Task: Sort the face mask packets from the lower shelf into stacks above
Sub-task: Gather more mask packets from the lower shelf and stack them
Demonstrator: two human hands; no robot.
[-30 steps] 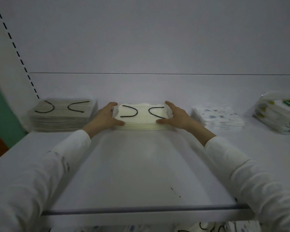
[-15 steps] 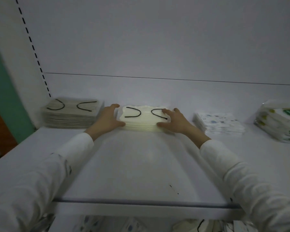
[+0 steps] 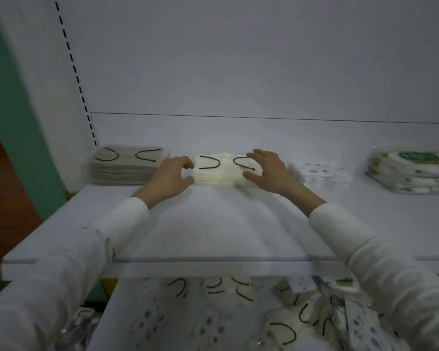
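On the upper shelf [image 3: 213, 224], far in against the white back panel [image 3: 238, 72], a cream stack [image 3: 221, 173] of mask packets with black ear loops sits between both hands. The left hand [image 3: 169, 177] cups the stack's left end: its fingers curl in toward the far corner and its thumb touches the near corner, so the end sits in the curve of the hand. The right hand [image 3: 266, 173] lies over the right end, with its fingers fairly straight and spread on the top packet and its thumb against the near edge; whether it squeezes cannot be told. Both white sleeves [image 3: 365, 249] reach in from the near edge. Just left of the left hand stands a taller grey stack [image 3: 124, 168], also with black loops on top. Right of the right hand is a low patterned stack [image 3: 319, 173], and well apart at the far right lie green-label packs [image 3: 411, 171]. Below the shelf's near lip, the lower shelf [image 3: 117, 312] holds loose packets [image 3: 238, 312] in a jumbled heap of cream, patterned and green-label kinds, blurred. A green wall [image 3: 15, 122] shows at the left.
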